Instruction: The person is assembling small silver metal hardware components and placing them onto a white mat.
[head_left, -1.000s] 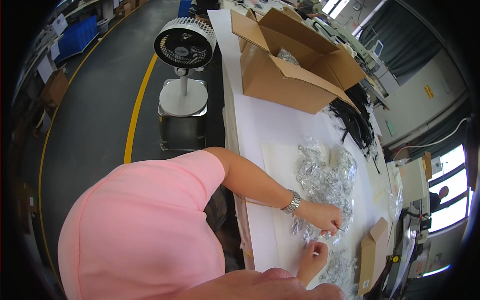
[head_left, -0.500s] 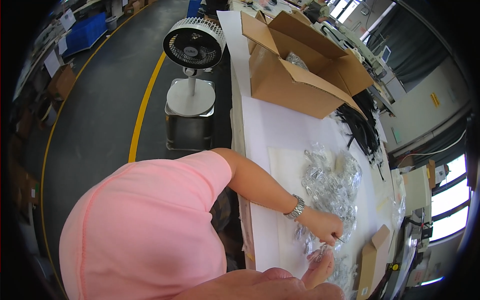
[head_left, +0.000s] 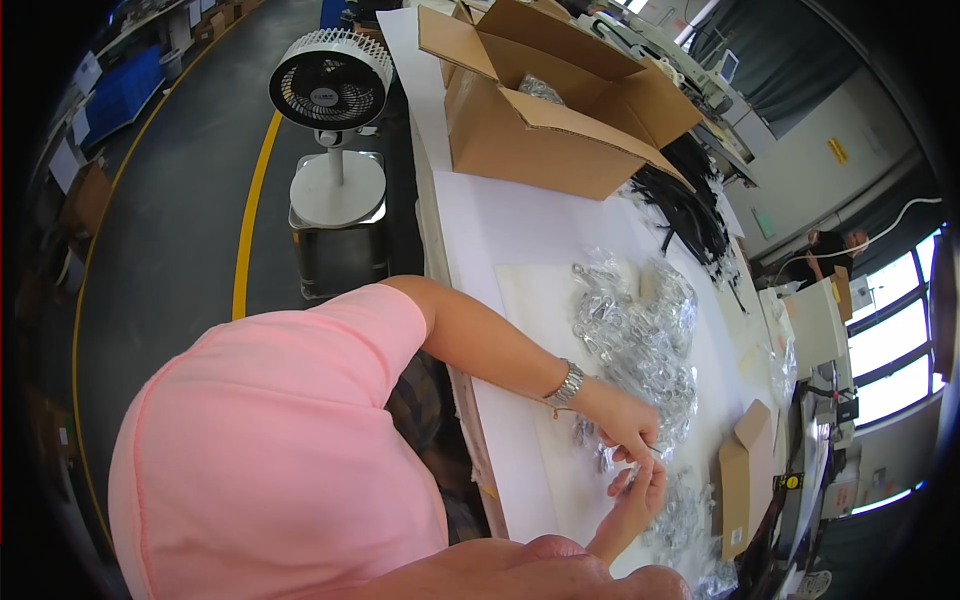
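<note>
My left hand [head_left: 622, 418], with a metal watch [head_left: 569, 383] on its wrist, is closed around a thin metal tool [head_left: 655, 450], of which only a narrow tip shows. Just below it, my right hand [head_left: 637, 500] is raised with its fingers bent together, and its fingertips meet those of the left. What the right fingers pinch is too small and covered to make out. Beneath and beyond both hands spreads a heap of small clear plastic packets [head_left: 640, 335] with shiny metal pieces. More clear packets [head_left: 680, 520] lie beside the right hand.
A large open cardboard box [head_left: 545, 150] stands on the white-covered table [head_left: 480, 215], near black straps [head_left: 685, 205]. A smaller open carton [head_left: 738, 490] is at the right. On the floor side, a white fan [head_left: 335, 150] rests on a metal stand. Another person [head_left: 825, 255] is in the background.
The view has shifted, so the scene sits further left and higher. My hands have come together at the fingertips; the right fingers, earlier around clear shiny plastic, now bend up against the left.
</note>
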